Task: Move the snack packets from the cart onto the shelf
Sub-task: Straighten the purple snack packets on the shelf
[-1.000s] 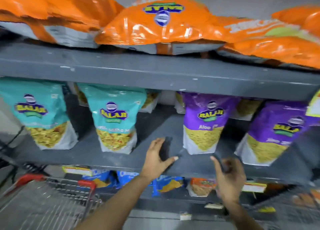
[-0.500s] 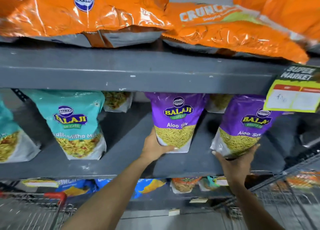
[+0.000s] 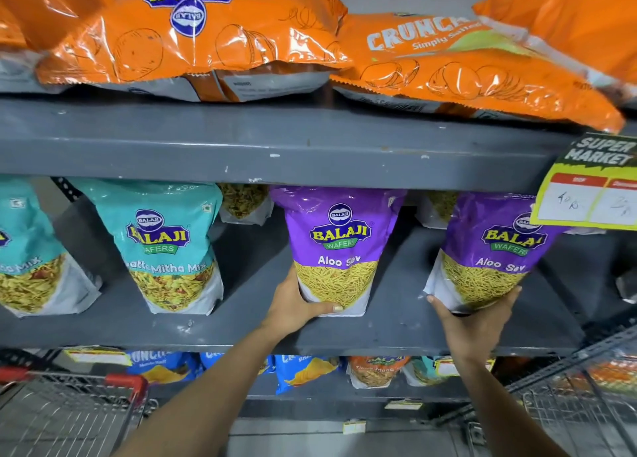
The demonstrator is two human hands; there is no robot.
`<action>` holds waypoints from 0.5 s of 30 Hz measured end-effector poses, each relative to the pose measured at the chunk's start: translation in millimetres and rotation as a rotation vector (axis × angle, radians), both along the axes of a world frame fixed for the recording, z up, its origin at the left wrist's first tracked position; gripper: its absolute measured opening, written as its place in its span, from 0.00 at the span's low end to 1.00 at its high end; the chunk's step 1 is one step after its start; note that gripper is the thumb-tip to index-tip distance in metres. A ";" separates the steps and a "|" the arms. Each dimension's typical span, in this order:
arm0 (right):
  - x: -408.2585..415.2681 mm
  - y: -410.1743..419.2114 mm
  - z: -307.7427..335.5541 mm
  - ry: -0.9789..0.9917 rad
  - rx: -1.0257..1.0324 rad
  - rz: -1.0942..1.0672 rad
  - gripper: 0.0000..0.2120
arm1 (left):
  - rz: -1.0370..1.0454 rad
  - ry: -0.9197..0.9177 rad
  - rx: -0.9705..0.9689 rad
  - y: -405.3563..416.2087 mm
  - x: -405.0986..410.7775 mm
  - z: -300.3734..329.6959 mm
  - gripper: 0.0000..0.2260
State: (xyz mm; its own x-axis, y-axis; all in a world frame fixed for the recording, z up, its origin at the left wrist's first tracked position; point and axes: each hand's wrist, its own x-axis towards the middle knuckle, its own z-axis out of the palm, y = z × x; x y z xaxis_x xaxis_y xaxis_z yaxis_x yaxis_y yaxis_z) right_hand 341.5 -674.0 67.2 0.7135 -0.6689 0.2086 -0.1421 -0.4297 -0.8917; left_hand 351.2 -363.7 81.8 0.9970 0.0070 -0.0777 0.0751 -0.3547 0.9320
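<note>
L hand (image 3: 297,307) grips bottom-left corner of a purple Aloo Sev pouch (image 3: 339,246), upright on middle grey shelf (image 3: 241,322). R hand (image 3: 474,320) cups base of 2nd Aloo Sev pouch (image 3: 496,253), tilted, lower edge at shelf. Teal Khatta Mitha Mix pouch (image 3: 169,250) stands to left. Orange crisp bags (image 3: 206,32) lie on shelf above. Cart (image 3: 69,412) w/ red handle bottom-left.

At nine o'clock the teal packet (image 3: 24,250) is cut by the edge; at three, the price tag (image 3: 589,194) too, covering a purple packet's (image 3: 496,250) corner, handwriting illegible
</note>
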 end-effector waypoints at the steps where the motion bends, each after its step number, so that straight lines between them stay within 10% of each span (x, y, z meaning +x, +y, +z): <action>1: -0.2 -0.3 0.1 0.003 -0.002 -0.003 0.70 | 0.003 0.005 -0.002 -0.1 -0.5 -0.3 0.41; 15: -10.2 -0.2 0.7 -0.008 -0.051 0.013 0.69 | 0.115 -0.021 -0.208 0.1 -30.0 -10.1 0.53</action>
